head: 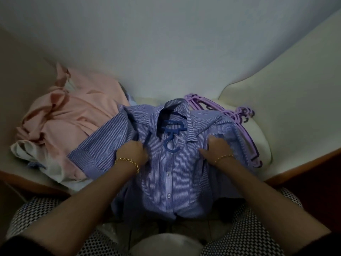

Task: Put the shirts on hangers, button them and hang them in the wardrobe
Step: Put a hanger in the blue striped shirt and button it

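A blue-and-white striped shirt (171, 174) lies front up on the bed, collar away from me, its placket closed with white buttons. A blue plastic hanger (172, 133) sits inside the collar, and its hook lies on the shirt's chest. My left hand (133, 151) grips the fabric at the shirt's left shoulder. My right hand (217, 147) grips the fabric at its right shoulder. Both wrists wear gold bracelets.
A pile of pink shirts (73, 117) with white garments (36, 152) lies at the left. Several purple hangers (238, 119) are stacked at the right, partly under the shirt's sleeve. A pale wall rises behind the cream bed (262, 143). My patterned trousers fill the bottom.
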